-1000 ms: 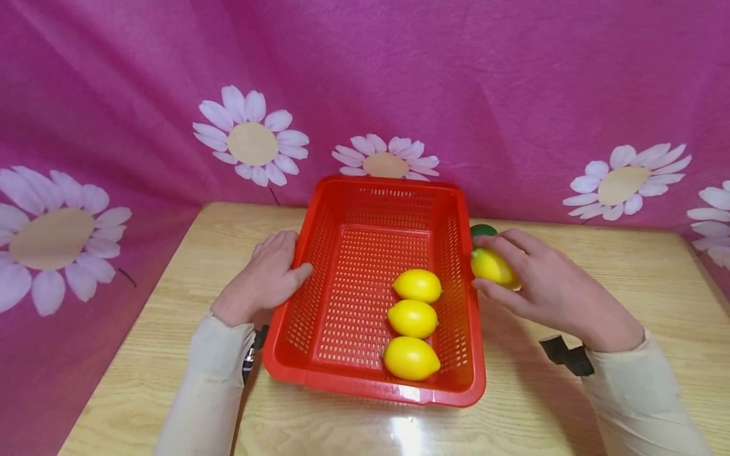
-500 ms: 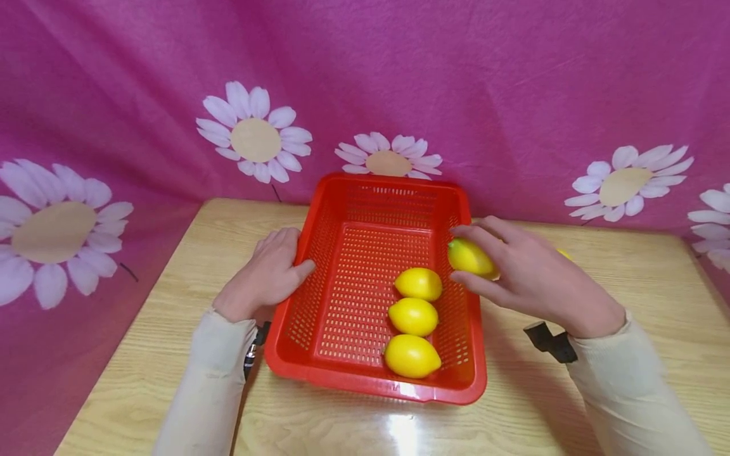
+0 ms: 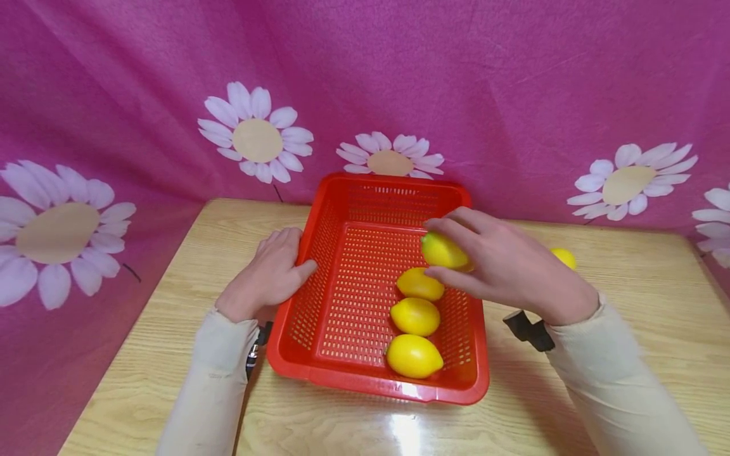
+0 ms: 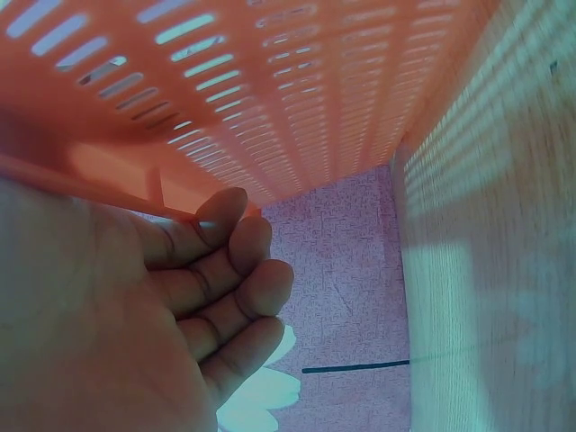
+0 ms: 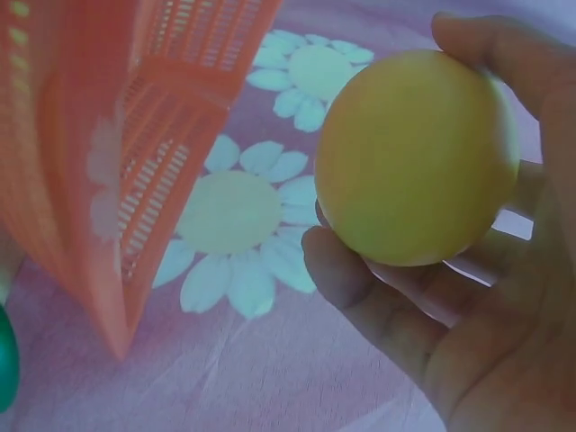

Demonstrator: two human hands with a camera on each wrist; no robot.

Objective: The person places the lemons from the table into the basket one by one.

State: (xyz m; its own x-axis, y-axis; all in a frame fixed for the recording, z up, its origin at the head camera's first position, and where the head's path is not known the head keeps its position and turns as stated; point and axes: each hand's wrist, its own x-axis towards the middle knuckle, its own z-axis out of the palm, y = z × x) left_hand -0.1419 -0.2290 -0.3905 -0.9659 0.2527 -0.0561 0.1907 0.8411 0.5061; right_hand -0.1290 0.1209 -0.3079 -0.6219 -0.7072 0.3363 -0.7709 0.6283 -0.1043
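Observation:
A red plastic basket (image 3: 376,384) with slotted walls stands on the table. My left hand (image 3: 265,275) grips its left rim, thumb on the inner side and fingers outside, as the left wrist view shows under the rim. Inside, along the right wall, three yellow lemons (image 3: 415,316) lie in a row. My right hand (image 3: 496,263) holds another lemon (image 5: 414,157) between thumb and fingers, over the right side of the basket behind that row. In the head view the hand covers part of this lemon (image 3: 443,251).
One more lemon (image 3: 563,257) lies on the wooden table (image 3: 633,304), to the right of the basket. At the left edge of the right wrist view shows part of a green object (image 5: 7,360). A pink flowered cloth (image 3: 513,95) hangs behind the table.
My right hand has carried its lemon from beside the basket leftward across the right rim to inside its outline. The lemon on the right has come into view. My left hand stays on the rim.

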